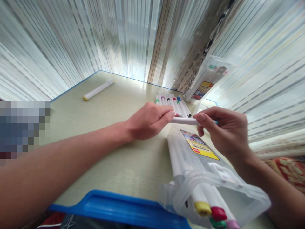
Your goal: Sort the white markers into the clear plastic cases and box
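The left hand (151,122) and right hand (224,128) pinch opposite ends of a white marker (184,121); its long axis runs sideways between them.

Held marker (184,121) partly hidden by 2 hands (151,121) (226,130); forearms (71,162), patterned cloth (289,171) cut off.

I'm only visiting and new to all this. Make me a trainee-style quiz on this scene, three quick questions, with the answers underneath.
1. True or false: the left hand and right hand hold the same white marker.
2. What colour is the near end of the lone marker lying at the far left of the table?
A) red
B) yellow
C) blue
3. Fill in: the near translucent case shows marker ends in yellow, green, pinkish and ____.

Key: 1. True. 2. B. 3. Red.
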The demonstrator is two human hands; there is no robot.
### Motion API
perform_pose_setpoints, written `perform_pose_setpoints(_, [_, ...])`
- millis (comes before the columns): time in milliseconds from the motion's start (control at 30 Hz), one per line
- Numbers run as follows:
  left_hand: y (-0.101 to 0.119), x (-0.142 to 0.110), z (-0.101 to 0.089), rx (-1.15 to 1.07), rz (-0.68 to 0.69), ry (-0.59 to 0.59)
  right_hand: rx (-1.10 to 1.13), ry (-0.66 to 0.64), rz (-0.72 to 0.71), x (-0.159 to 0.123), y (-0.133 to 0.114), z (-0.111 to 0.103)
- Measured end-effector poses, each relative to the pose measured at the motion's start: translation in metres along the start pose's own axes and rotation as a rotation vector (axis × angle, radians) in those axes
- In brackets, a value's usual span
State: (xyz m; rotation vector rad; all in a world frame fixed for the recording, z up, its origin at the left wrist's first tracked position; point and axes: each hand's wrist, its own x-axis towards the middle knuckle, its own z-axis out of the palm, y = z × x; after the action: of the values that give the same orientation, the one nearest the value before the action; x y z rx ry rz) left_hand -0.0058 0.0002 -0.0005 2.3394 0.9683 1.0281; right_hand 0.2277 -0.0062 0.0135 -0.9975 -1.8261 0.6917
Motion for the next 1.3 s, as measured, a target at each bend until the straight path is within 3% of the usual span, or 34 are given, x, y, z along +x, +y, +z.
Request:
perform_pose_setpoints(267, [-0.004,0.001,-0.01,0.112,-0.021,0.014,0.203,-0.041,0.02,0.005,0.001,0.005])
perform_pose_setpoints(600, [0.002,-0.001,-0.016,0.12,-0.084,-0.007,0.345,0.046,0.012,0.012,0.0,0.001])
perform_pose_setpoints(967, [0.002,0.0,-0.017,0.163,-0.097,0.061,0.408,0.192,0.034,0.015,0.001,-0.008])
perform_pose_setpoints(1300, [-0.002,-0.004,-0.013,0.118,-0.047,0.134,0.43,0.171,0.01,0.016,0.011,-0.006])
